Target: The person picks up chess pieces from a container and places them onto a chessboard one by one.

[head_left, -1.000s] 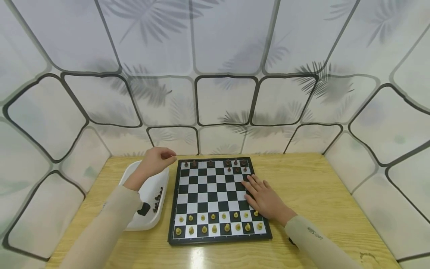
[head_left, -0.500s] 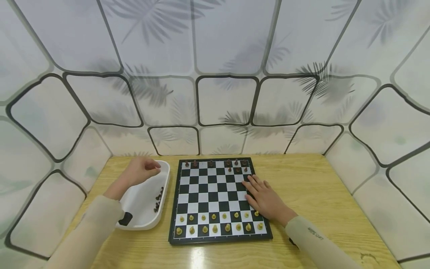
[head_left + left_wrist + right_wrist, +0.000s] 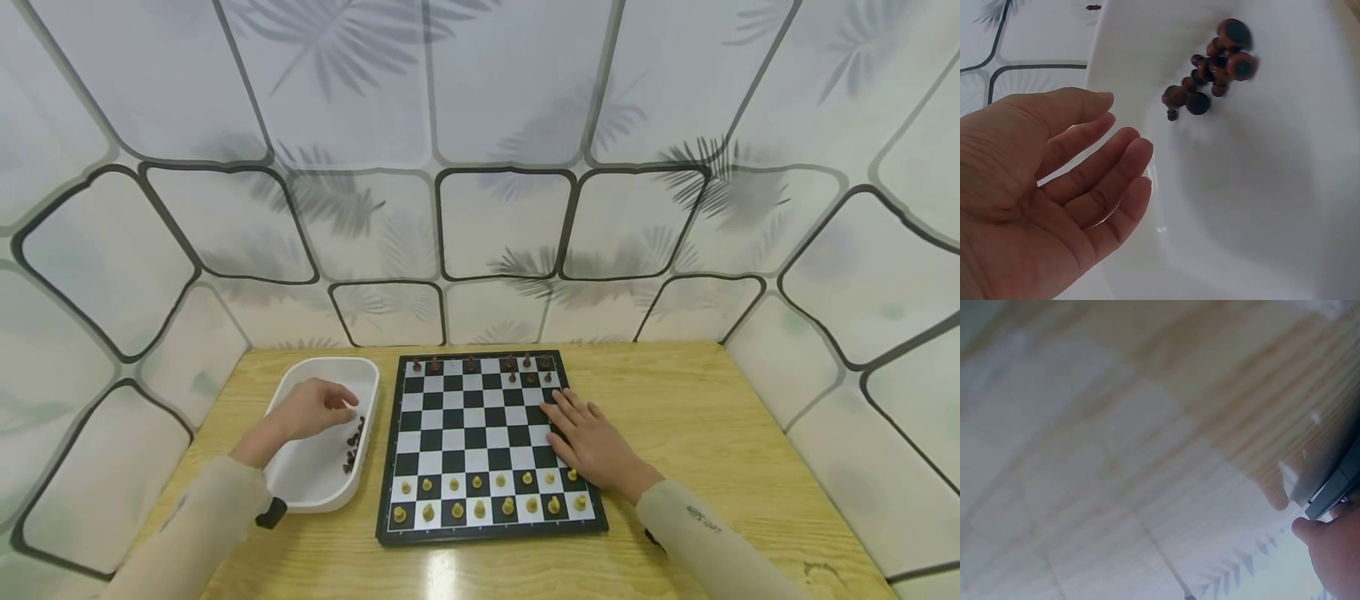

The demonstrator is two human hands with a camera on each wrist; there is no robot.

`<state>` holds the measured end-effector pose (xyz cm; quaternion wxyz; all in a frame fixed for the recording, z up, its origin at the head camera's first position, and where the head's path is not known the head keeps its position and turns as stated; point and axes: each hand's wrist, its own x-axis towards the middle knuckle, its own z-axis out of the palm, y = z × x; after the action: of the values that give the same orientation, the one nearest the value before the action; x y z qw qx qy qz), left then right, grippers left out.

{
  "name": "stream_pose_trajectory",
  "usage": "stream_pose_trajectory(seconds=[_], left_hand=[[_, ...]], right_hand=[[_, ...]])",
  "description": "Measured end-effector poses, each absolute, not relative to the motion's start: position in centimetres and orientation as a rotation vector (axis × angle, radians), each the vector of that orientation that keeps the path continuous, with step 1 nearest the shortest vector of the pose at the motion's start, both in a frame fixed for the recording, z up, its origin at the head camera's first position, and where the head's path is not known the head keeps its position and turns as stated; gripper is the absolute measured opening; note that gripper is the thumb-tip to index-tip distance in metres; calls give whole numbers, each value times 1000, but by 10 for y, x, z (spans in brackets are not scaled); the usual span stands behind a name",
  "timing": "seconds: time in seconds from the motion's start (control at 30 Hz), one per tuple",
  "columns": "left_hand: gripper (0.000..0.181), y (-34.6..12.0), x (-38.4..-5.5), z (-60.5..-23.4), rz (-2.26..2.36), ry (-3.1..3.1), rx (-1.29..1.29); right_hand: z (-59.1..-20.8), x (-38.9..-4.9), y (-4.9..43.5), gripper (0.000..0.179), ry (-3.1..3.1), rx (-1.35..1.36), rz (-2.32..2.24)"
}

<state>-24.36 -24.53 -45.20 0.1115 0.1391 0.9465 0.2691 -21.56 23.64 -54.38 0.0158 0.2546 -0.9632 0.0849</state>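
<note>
My left hand [image 3: 318, 407] is over a white plastic tub [image 3: 303, 485], its fingers loosely bent and nothing between them. In the left wrist view, a small heap of dark brown chess pieces [image 3: 1210, 70] lies in the tub just beyond the fingertips, apart from them. My right hand [image 3: 596, 442] rests on the right edge of a black-and-white chessboard [image 3: 474, 437], fingers stretched out. Yellow chess pieces [image 3: 479, 510] fill two rows on the near side. Several dark red-brown pieces [image 3: 471, 365] stand on the far side, with gaps among them.
A light wooden table [image 3: 690, 408] carries the board and the tub, which sits left of the board. Patterned walls [image 3: 495, 225] enclose the table at the back and on both sides. The right wrist view shows mostly blurred wood and the board's dark edge [image 3: 1338, 487].
My left hand has moved left from beside the board's far left corner, then lower over the tub toward the dark chess pieces. The right hand has stayed on the board's edge.
</note>
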Motion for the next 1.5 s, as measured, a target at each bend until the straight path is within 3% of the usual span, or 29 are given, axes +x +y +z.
stream_pose_trajectory(seconds=[0.53, 1.5], left_hand=[[41, -246, -238, -470, 760, 2580, 342], [16, -243, -235, -481, 834, 2579, 335]], right_hand=[[-543, -217, 235, 61, -3010, 793, 282], [-543, -216, 235, 61, -3022, 775, 305]])
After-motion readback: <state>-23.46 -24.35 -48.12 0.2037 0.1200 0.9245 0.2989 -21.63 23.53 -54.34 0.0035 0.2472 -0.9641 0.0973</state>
